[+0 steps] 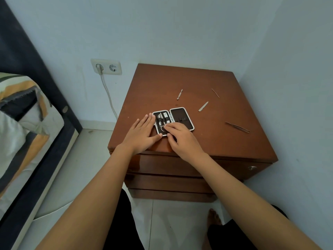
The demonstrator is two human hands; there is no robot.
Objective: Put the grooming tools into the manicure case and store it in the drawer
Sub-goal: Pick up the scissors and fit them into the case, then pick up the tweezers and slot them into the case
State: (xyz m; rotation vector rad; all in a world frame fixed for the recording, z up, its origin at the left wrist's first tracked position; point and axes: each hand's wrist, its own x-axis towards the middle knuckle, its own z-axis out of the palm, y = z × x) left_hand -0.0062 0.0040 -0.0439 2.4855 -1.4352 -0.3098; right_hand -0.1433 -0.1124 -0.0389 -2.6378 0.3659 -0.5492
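The manicure case [182,120] lies open on the brown nightstand [162,83], with several metal tools strapped in its left half and its right half bare. My left hand [142,134] rests flat against the case's left edge, thumb at its front corner. My right hand [182,139] has curled fingers pinching the ring handle of the scissors [163,129] in the left half. Loose on the top lie a cuticle pusher [179,94], a thin pick [215,93], a nail file [203,106] and tweezers [237,127].
Below the top, the nightstand has closed drawers [180,165], with a round lock [252,168] at the right. White walls stand behind and to the right. A bed [27,123] is on the left, and a wall socket [106,66] with a cable.
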